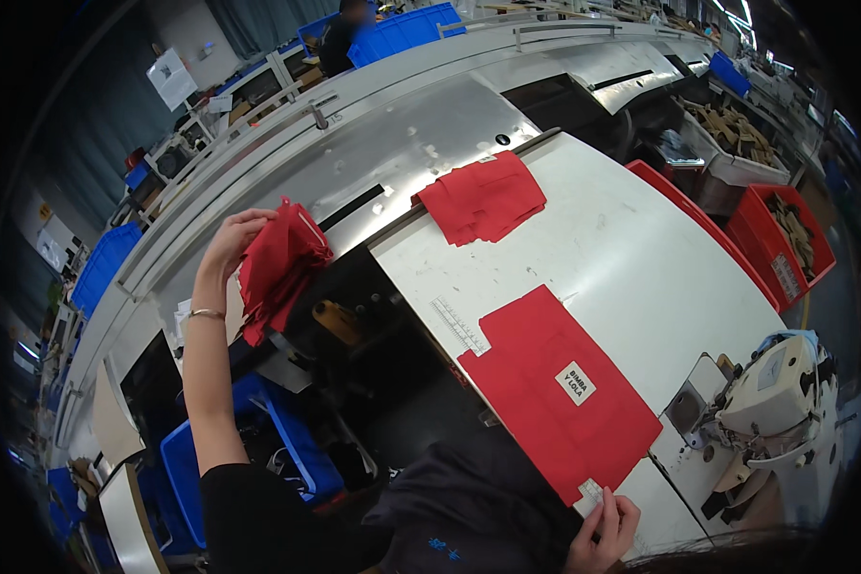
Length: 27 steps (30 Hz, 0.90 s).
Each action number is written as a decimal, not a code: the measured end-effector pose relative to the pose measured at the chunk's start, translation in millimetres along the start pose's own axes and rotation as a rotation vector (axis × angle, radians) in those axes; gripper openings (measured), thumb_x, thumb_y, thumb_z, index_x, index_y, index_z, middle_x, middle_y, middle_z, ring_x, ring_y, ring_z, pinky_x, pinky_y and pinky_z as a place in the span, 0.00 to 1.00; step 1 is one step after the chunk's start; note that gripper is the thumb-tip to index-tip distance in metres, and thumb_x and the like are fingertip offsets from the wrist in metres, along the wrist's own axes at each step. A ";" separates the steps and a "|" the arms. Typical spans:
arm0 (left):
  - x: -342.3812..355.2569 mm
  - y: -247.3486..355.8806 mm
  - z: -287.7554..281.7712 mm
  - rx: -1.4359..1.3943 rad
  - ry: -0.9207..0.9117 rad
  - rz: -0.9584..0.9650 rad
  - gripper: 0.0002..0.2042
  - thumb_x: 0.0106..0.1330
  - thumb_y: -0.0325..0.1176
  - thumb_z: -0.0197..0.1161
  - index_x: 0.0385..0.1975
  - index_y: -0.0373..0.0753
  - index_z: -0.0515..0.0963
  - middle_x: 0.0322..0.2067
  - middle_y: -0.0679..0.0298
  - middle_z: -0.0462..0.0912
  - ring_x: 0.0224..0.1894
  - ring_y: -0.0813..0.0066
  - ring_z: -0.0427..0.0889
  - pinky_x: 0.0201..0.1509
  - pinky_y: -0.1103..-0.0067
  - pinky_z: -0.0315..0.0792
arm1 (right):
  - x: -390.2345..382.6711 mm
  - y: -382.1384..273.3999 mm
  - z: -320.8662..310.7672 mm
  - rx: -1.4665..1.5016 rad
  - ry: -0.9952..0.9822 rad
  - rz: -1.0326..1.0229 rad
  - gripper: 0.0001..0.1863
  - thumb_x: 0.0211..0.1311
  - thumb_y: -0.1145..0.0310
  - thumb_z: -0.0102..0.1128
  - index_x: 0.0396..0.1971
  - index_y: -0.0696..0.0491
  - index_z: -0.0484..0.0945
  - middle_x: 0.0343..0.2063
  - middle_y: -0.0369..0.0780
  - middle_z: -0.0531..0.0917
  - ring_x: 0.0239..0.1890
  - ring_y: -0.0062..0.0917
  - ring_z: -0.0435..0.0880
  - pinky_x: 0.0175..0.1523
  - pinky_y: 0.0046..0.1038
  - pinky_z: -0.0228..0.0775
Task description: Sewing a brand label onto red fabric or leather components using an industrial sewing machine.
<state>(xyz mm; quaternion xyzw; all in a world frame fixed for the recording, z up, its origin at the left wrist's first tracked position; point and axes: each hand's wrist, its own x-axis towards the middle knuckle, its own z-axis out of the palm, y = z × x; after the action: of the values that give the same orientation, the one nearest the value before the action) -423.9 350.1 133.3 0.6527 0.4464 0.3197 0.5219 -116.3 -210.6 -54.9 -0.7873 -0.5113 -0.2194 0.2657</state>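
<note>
Squeezing the bundle left of the panel, your left grip may crease it. Your right grip: closure unclear.

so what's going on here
A person's left hand grips a bunch of red fabric off to the left. Their right hand has its fingertips at a small white marked piece by the near corner of a flat red panel, which bears a white label. That panel lies on the white table; more folded red cloth sits farther back, and a sewing machine stands at the right.
</note>
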 end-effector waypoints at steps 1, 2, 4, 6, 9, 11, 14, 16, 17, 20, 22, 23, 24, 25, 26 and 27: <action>-13.7 12.2 10.9 -0.091 -0.048 0.077 0.11 0.61 0.23 0.57 0.43 0.30 0.77 0.36 0.61 0.81 0.36 0.77 0.80 0.41 0.83 0.74 | -1.1 4.7 4.4 -0.137 -0.044 -0.218 0.10 0.63 0.69 0.51 0.37 0.59 0.76 0.47 0.41 0.77 0.48 0.28 0.76 0.39 0.27 0.76; -28.9 21.1 24.2 -0.184 -0.099 0.152 0.11 0.62 0.21 0.55 0.45 0.30 0.76 0.39 0.59 0.81 0.38 0.77 0.80 0.45 0.83 0.75 | -8.2 1.0 2.2 -0.152 -0.047 -0.207 0.10 0.63 0.69 0.51 0.37 0.59 0.76 0.47 0.41 0.77 0.48 0.28 0.76 0.39 0.27 0.76; -61.9 29.5 57.9 -0.010 -0.157 0.325 0.11 0.60 0.20 0.56 0.43 0.31 0.78 0.39 0.60 0.82 0.38 0.78 0.81 0.44 0.83 0.74 | 52.0 -52.3 -26.0 0.327 0.011 0.236 0.16 0.52 0.82 0.57 0.43 0.61 0.77 0.35 0.45 0.74 0.34 0.33 0.74 0.33 0.28 0.64; -111.0 39.9 106.8 0.547 -0.165 0.628 0.12 0.55 0.17 0.58 0.39 0.34 0.80 0.36 0.61 0.83 0.35 0.76 0.81 0.40 0.82 0.74 | 77.4 -71.1 -36.0 0.310 -0.059 0.072 0.16 0.52 0.75 0.62 0.43 0.60 0.78 0.38 0.45 0.75 0.35 0.34 0.76 0.35 0.28 0.67; -188.2 38.5 200.9 0.738 -0.290 0.965 0.16 0.40 0.17 0.61 0.33 0.36 0.81 0.28 0.62 0.76 0.28 0.66 0.77 0.32 0.75 0.70 | 119.6 -104.5 -37.8 0.419 0.004 -0.127 0.22 0.47 0.64 0.69 0.42 0.60 0.78 0.38 0.44 0.76 0.35 0.32 0.77 0.35 0.27 0.70; -210.6 33.2 226.0 0.683 -0.444 1.171 0.17 0.37 0.20 0.62 0.33 0.37 0.80 0.31 0.62 0.74 0.28 0.66 0.74 0.31 0.74 0.68 | 127.7 -126.6 -42.2 0.417 0.017 -0.131 0.24 0.46 0.62 0.71 0.41 0.62 0.78 0.34 0.42 0.77 0.31 0.28 0.78 0.32 0.24 0.69; -217.4 22.6 255.9 0.623 -0.568 1.303 0.18 0.37 0.24 0.62 0.34 0.37 0.79 0.35 0.61 0.73 0.31 0.64 0.74 0.34 0.71 0.68 | 110.3 -123.8 -39.8 0.161 0.052 -0.146 0.20 0.47 0.66 0.70 0.38 0.62 0.78 0.25 0.38 0.77 0.21 0.22 0.76 0.26 0.20 0.67; -213.6 15.3 270.6 0.507 -0.653 1.304 0.14 0.41 0.23 0.63 0.32 0.36 0.77 0.31 0.61 0.75 0.30 0.64 0.76 0.33 0.71 0.70 | 97.8 -114.2 -55.7 0.249 -0.110 -0.107 0.13 0.55 0.70 0.63 0.35 0.64 0.78 0.26 0.39 0.77 0.21 0.20 0.75 0.26 0.18 0.67; -210.2 6.5 266.8 0.512 -0.739 1.214 0.12 0.44 0.23 0.64 0.31 0.36 0.77 0.29 0.60 0.75 0.29 0.64 0.77 0.32 0.72 0.71 | 96.7 -108.9 -65.0 0.323 -0.019 -0.092 0.10 0.51 0.72 0.66 0.31 0.62 0.79 0.23 0.37 0.77 0.18 0.20 0.75 0.23 0.19 0.67; -188.5 -5.3 251.1 0.548 -0.945 0.740 0.09 0.53 0.23 0.65 0.34 0.34 0.76 0.25 0.60 0.77 0.28 0.67 0.79 0.32 0.75 0.73 | 80.3 -91.9 -98.4 0.402 0.018 0.131 0.09 0.48 0.74 0.69 0.29 0.59 0.79 0.18 0.36 0.77 0.16 0.23 0.75 0.20 0.21 0.66; -176.2 -7.0 245.8 0.416 -1.064 0.411 0.13 0.55 0.27 0.66 0.40 0.34 0.76 0.31 0.58 0.80 0.35 0.66 0.81 0.40 0.75 0.74 | 84.9 -71.8 -109.1 0.505 -0.054 0.276 0.09 0.47 0.73 0.70 0.28 0.57 0.79 0.16 0.37 0.77 0.14 0.25 0.76 0.18 0.22 0.65; -178.0 -4.9 251.6 0.311 -1.021 0.501 0.21 0.54 0.33 0.69 0.47 0.33 0.75 0.37 0.58 0.81 0.42 0.66 0.80 0.47 0.76 0.72 | 87.7 -65.1 -107.4 0.510 -0.102 0.261 0.08 0.50 0.72 0.68 0.27 0.57 0.77 0.16 0.37 0.75 0.15 0.26 0.76 0.18 0.23 0.65; -180.0 2.8 255.5 0.321 -1.063 0.610 0.27 0.52 0.38 0.70 0.51 0.33 0.73 0.44 0.56 0.79 0.48 0.63 0.78 0.53 0.73 0.70 | 88.9 -66.3 -108.4 0.490 -0.088 0.276 0.08 0.50 0.72 0.68 0.27 0.57 0.77 0.16 0.37 0.75 0.15 0.26 0.76 0.18 0.23 0.65; -188.1 16.7 266.0 0.277 -1.106 0.670 0.26 0.52 0.36 0.70 0.51 0.32 0.73 0.45 0.56 0.79 0.48 0.62 0.78 0.53 0.72 0.70 | 91.5 -69.6 -107.3 0.504 -0.145 0.189 0.08 0.51 0.71 0.67 0.27 0.57 0.77 0.16 0.37 0.73 0.15 0.26 0.75 0.18 0.23 0.64; -197.4 27.5 279.6 0.235 -1.142 0.714 0.25 0.53 0.35 0.70 0.50 0.31 0.73 0.46 0.55 0.79 0.48 0.61 0.78 0.52 0.72 0.71 | 95.8 -72.4 -104.0 0.529 -0.212 0.103 0.08 0.53 0.71 0.65 0.27 0.57 0.76 0.16 0.36 0.72 0.15 0.26 0.74 0.18 0.24 0.64; -206.5 25.6 288.2 0.236 -1.194 0.837 0.24 0.53 0.32 0.69 0.50 0.31 0.73 0.46 0.55 0.78 0.48 0.59 0.78 0.50 0.72 0.72 | 101.0 -78.1 -103.4 0.557 -0.254 0.074 0.07 0.56 0.70 0.63 0.27 0.57 0.74 0.16 0.36 0.68 0.15 0.26 0.72 0.18 0.24 0.64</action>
<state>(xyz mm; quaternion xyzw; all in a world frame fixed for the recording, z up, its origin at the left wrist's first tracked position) -245.0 45.3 95.8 0.8831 -0.1688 0.0322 0.4366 -157.5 -181.2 101.4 -0.7233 -0.5520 0.0390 0.4131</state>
